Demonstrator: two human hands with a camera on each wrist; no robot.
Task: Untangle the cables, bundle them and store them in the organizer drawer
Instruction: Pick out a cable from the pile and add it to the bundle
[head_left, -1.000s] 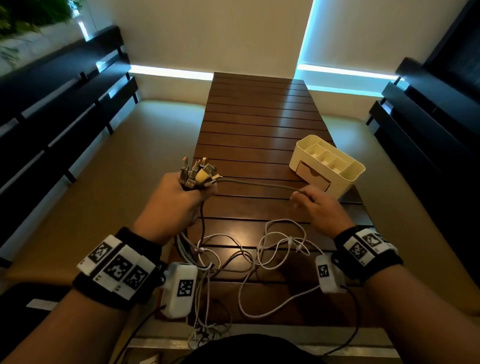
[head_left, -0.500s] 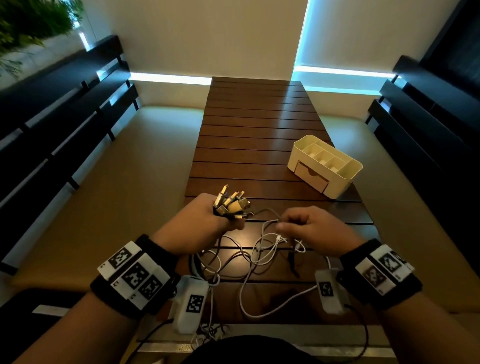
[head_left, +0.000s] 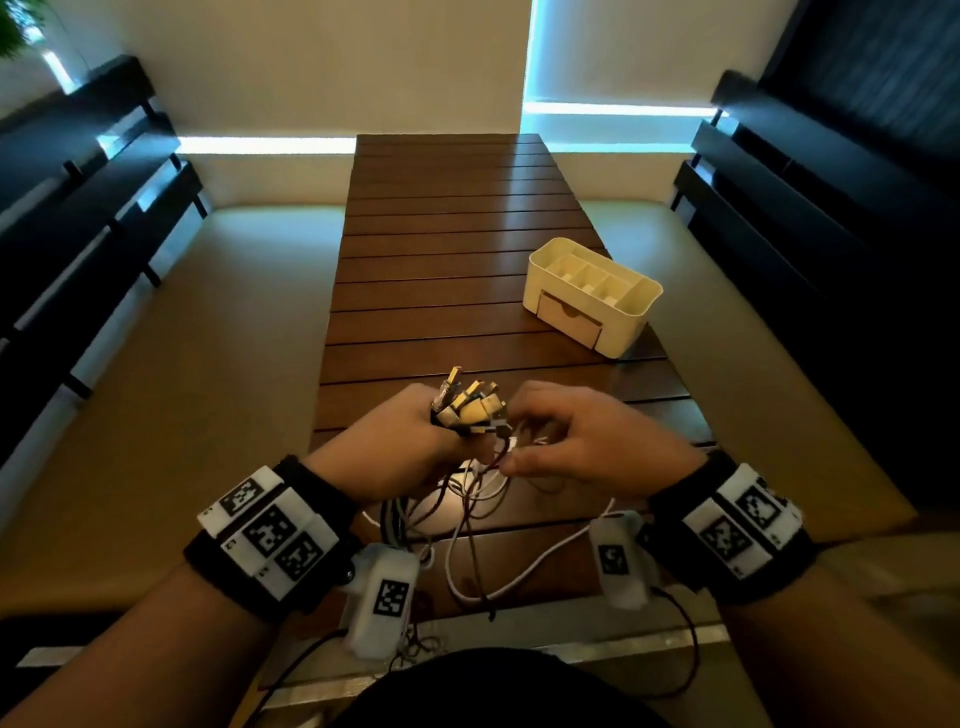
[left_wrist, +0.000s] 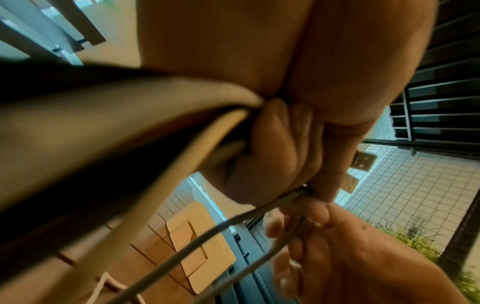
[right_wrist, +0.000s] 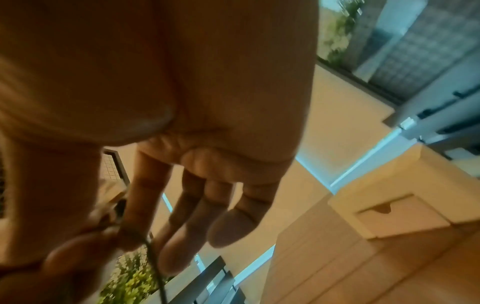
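My left hand (head_left: 441, 441) grips a bunch of cable ends, and their plugs (head_left: 467, 405) fan out above the fist. In the left wrist view its fingers (left_wrist: 272, 148) curl round white and grey cables (left_wrist: 182, 164). My right hand (head_left: 511, 449) is right beside it. Its thumb and forefinger pinch a thin dark cable (right_wrist: 153, 259) just below the plugs, with the other fingers (right_wrist: 228, 224) stretched out. Loose white and dark cable loops (head_left: 483, 525) hang down onto the table under both hands. The cream organizer (head_left: 641, 312) stands at the right, its drawer (head_left: 569, 319) closed.
The dark slatted wooden table (head_left: 452, 234) runs away from me, with the organizer near its right edge. Tan bench cushions (head_left: 208, 364) flank it on both sides, backed by dark slatted rails (head_left: 78, 208). More cable hangs over the table's near edge (head_left: 415, 644).
The left hand with the plugs has dropped closer to me. My right hand let the stretched cable slacken and moved left, up to the left hand, where it now pinches a cable.
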